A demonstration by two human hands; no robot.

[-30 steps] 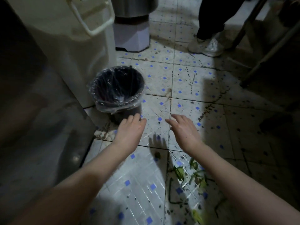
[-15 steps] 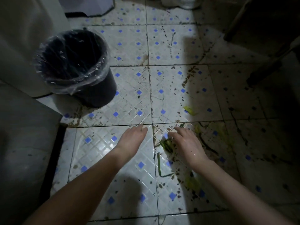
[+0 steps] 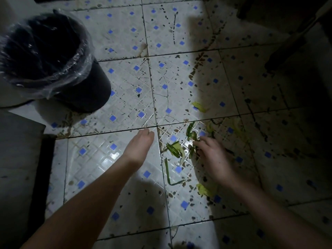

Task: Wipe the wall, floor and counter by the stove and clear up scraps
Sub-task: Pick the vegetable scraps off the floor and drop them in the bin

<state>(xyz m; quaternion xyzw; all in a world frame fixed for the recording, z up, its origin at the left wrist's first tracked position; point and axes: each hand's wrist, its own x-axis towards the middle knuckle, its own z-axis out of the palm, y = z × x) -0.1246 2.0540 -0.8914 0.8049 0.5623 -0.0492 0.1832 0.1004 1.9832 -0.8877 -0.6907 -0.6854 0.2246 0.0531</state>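
Where the scraps lie: green scraps (image 3: 177, 150) are strewn on the floor (image 3: 125, 97) just right of a crossing of tile joints. Paler bits trail toward the shadowed right edge.
Right hand: the right hand (image 3: 213, 157) reaches down among them, fingers bent onto the dark green pieces. I cannot tell whether any piece is pinched yet.
Left hand: the left hand (image 3: 138, 148) is flat, fingers straight and together, holding nothing. It sits just left of the scraps, likely as a stop to gather against.
Bin: the lined bin (image 3: 53, 60) stands at the floor's far left, mouth open, probably kept near for the drop.
Room: bare tile lies between scraps and bin. A dark cabinet (image 3: 18, 159) bounds the left edge, and furniture legs (image 3: 287, 42) crowd the far right corner.
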